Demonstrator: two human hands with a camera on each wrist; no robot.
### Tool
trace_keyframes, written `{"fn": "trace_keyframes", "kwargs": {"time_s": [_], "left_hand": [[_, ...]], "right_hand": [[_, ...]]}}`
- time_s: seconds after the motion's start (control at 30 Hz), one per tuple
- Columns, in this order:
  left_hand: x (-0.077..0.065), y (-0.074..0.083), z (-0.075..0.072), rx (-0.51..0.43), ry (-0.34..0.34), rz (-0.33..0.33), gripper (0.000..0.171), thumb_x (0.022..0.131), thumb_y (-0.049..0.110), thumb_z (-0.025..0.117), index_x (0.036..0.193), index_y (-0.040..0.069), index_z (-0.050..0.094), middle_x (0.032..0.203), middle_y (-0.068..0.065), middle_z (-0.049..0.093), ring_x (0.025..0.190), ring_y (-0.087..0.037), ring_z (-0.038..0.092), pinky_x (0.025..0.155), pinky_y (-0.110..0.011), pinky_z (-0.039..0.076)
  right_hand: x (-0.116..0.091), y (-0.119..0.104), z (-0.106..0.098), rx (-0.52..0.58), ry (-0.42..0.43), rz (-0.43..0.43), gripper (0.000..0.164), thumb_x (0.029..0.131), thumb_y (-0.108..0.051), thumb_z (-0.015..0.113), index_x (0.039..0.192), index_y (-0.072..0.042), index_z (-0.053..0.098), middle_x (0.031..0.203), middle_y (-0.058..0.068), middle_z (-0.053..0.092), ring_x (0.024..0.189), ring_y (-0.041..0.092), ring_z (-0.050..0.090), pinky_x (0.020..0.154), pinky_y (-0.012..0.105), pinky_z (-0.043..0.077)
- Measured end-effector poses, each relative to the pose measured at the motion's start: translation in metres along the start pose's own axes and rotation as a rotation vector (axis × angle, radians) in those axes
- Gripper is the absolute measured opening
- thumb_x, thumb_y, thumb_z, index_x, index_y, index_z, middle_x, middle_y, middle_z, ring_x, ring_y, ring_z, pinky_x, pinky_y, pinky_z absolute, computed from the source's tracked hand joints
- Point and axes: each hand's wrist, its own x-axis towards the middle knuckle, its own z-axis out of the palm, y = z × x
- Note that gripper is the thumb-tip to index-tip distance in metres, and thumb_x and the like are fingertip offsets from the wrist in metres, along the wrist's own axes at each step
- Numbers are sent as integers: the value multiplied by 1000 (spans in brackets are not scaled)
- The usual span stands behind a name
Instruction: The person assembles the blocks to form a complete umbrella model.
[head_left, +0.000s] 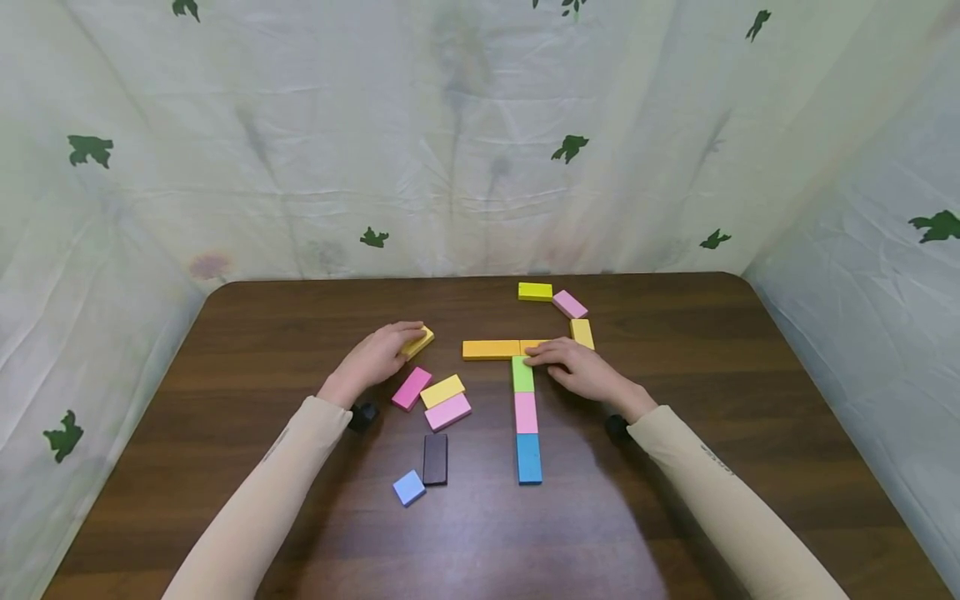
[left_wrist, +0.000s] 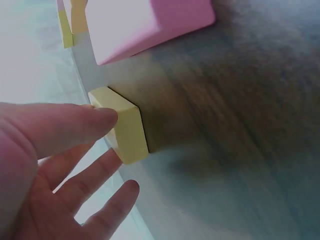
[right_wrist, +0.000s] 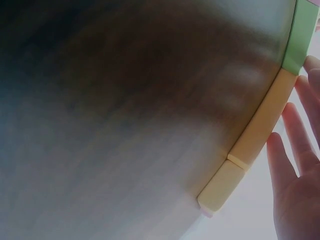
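My left hand [head_left: 378,354] pinches a pale yellow block [head_left: 420,342] at the left of the table. In the left wrist view the thumb lies over this block [left_wrist: 131,134], with fingers behind it. My right hand [head_left: 585,371] touches the laid-out blocks with extended fingers, where a green block [head_left: 522,377] meets an orange block [right_wrist: 262,120]. Another orange block [head_left: 491,350] lies left of that join. Below the green block, a pink block [head_left: 527,413] and a blue block [head_left: 528,458] continue a straight column. A yellow block [head_left: 582,333] lies just beyond my right hand.
Loose blocks lie between the arms: magenta [head_left: 412,389], yellow [head_left: 442,391], light pink [head_left: 448,412], black [head_left: 435,459] and small blue [head_left: 408,488]. At the back are a bright yellow block [head_left: 535,292] and a pink one [head_left: 570,304]. Pale curtains [head_left: 300,167] surround the table.
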Motion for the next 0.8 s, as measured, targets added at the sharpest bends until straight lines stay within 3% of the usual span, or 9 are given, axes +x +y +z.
{"fn": "trace_keyframes", "kwargs": {"time_s": [0.27, 0.47, 0.8], "left_hand": [[11, 3, -2, -34, -6, -79, 44, 87, 4, 68, 130, 1, 58, 129, -22, 52, 115, -35, 51, 97, -48, 42], [17, 3, -2, 10, 18, -51, 43, 87, -2, 64, 130, 2, 59, 120, -22, 56, 108, -34, 54, 94, -47, 45], [30, 4, 0, -13, 35, -35, 44, 88, -1, 64, 131, 6, 59, 124, -21, 55, 115, -35, 51, 97, -47, 42]], "right_hand": [[1, 0, -1, 8, -8, 12, 37, 88, 9, 54, 121, -3, 66, 133, 11, 56, 123, 29, 48, 101, 45, 37], [1, -2, -2, 13, -6, 13, 37, 88, 10, 53, 121, -3, 66, 133, 12, 56, 123, 29, 48, 101, 45, 37], [1, -1, -2, 3, -4, 0, 38, 88, 10, 53, 121, -3, 66, 132, 11, 57, 122, 29, 48, 101, 45, 38]]}}
